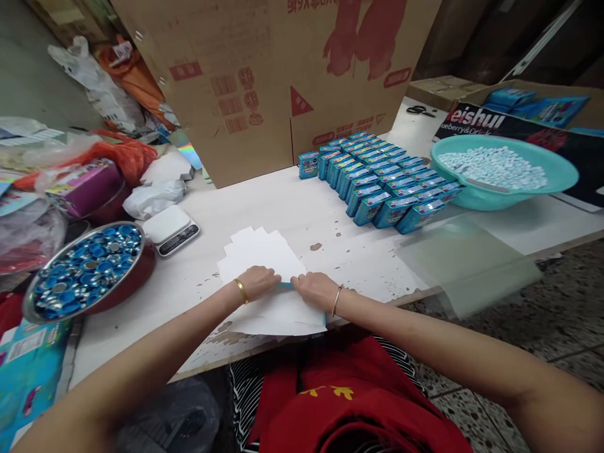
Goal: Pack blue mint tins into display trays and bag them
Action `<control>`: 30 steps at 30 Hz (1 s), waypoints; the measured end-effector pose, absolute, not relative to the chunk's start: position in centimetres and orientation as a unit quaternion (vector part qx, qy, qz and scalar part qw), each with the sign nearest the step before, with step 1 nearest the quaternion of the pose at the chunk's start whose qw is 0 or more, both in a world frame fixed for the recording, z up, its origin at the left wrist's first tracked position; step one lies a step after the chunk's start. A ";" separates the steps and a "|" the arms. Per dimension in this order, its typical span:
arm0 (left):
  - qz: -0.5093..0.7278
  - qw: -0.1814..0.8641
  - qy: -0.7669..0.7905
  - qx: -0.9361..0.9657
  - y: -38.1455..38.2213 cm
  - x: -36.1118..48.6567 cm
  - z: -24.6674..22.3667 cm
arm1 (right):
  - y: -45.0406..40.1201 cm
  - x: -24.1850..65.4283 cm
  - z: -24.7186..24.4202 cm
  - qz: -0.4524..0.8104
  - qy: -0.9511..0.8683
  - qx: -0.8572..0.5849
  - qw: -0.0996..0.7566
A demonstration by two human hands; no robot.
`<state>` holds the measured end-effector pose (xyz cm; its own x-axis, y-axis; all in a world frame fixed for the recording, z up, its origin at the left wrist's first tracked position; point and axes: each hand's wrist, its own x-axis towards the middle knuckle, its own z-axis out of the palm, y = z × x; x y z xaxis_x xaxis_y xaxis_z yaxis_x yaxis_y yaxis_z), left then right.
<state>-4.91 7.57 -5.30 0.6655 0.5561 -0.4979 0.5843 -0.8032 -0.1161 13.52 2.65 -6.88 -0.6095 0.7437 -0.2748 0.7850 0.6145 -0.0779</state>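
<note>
A white cardboard sheet with stepped, cut edges lies near the table's front edge, its white side up. My left hand, below a gold bangle, has its fingers closed on the fold across the middle of the sheet. Close to its right, my right hand, with a thin bangle at the wrist, pinches the same fold. A strip of blue shows between the two hands. The near part of the sheet reaches to the table edge. My hands hide most of the fold.
Rows of small blue boxes stand ahead to the right, before a large carton. Beyond are a turquoise basin of pale pieces and scissors. Leftward are a white scale and a metal bowl of blue-and-silver items.
</note>
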 end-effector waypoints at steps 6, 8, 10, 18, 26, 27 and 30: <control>-0.228 0.007 0.363 0.904 5.4 -5.1 -6.5 | 2.4 12.7 -6.8 -0.075 0.889 0.434 0.124; -0.206 0.007 0.382 0.901 4.8 -5.1 -7.1 | 2.3 12.6 -6.6 -0.065 0.888 0.436 0.129; -0.192 0.008 0.397 0.897 4.6 -5.0 -7.5 | 2.4 12.7 -6.4 -0.063 0.888 0.434 0.134; -0.074 0.109 0.385 0.914 4.1 -7.4 -3.1 | 4.7 14.2 -6.3 -0.048 0.894 0.432 0.111; -0.007 0.386 0.400 0.831 1.7 -8.5 -3.1 | 6.2 15.5 -5.7 -0.125 0.883 0.448 0.052; 0.001 0.375 0.419 0.827 2.2 -8.2 -3.6 | 5.5 15.6 -5.5 -0.130 0.878 0.460 0.000; 0.016 0.357 0.462 0.812 3.9 -7.7 -5.1 | 1.9 15.7 -5.7 -0.102 0.871 0.449 -0.168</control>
<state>-7.66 3.86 -5.10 0.5720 0.7620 -0.3036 0.7387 -0.3177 0.5944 15.74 1.92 -5.73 -0.5398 0.8173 0.2014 0.7486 0.5755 -0.3291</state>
